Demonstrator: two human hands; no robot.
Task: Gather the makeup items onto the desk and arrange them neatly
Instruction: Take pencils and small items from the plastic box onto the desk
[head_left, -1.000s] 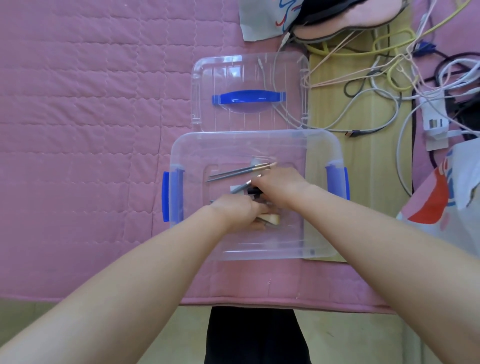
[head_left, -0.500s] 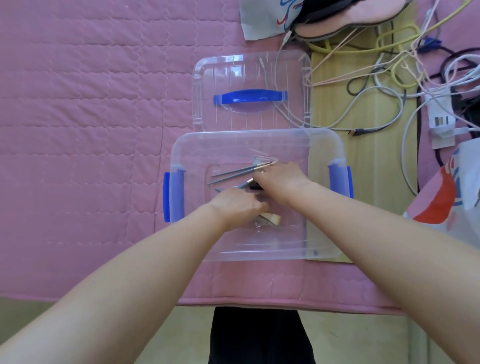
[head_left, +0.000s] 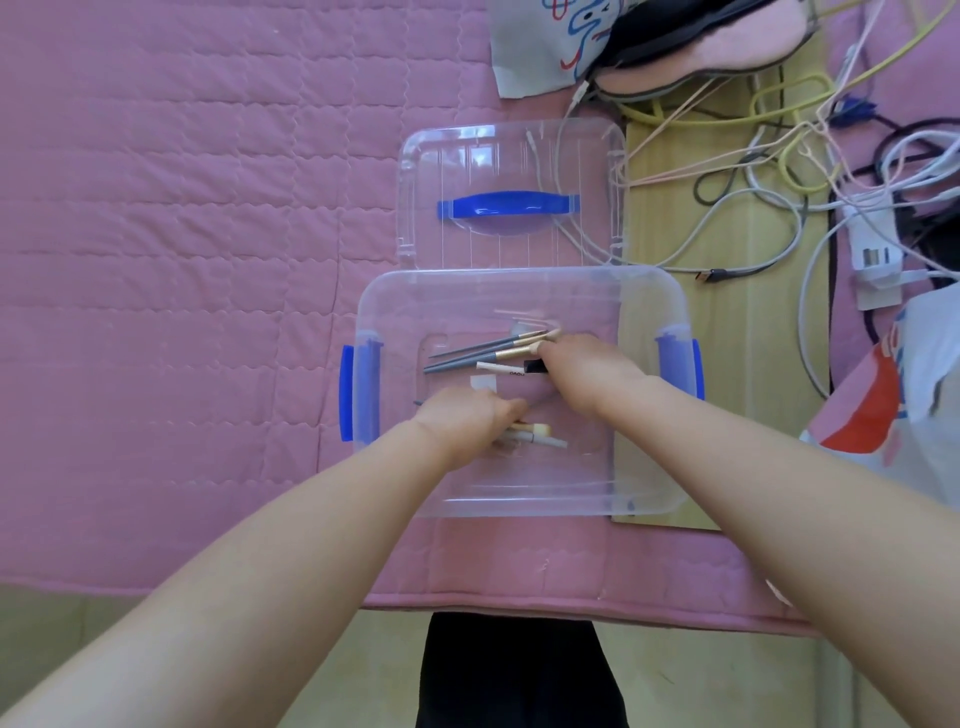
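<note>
Both my hands are inside the clear bin (head_left: 519, 291), which sits on the pink quilt (head_left: 182, 260) with its right part over a wooden board (head_left: 727, 364). The bin has a blue latch (head_left: 347, 393) on its left side and another on the right. My right hand (head_left: 582, 371) is at the bin's middle, fingers curled round the right ends of a bundle of brushes (head_left: 488, 351); their grey handles fan out to the left, with gold ferrules just beside my fingers. A white pencil (head_left: 501, 368) with a black end lies just below them, its black end at my fingertips; I cannot tell whether it is in the same grip. My left hand (head_left: 465, 421) is nearer and to the left, knuckles up, fingers curled over small cream-coloured items (head_left: 540, 436) on the bin floor; they show just to the right of the hand, touching it, but what the fingers hold beneath is hidden, so the grip cannot be confirmed. A thin dark tip pokes out to the left of that hand. The bin's lid (head_left: 511, 156), clear with a blue handle (head_left: 508, 205), lies flat on the quilt just beyond the bin's far edge. A tangle of cables (head_left: 779, 130) covers the board and quilt to the far right, with a white plug strip (head_left: 872, 249) among them. A printed cloth (head_left: 540, 47) and a pink slipper (head_left: 701, 47) lie at the far edge.
</note>
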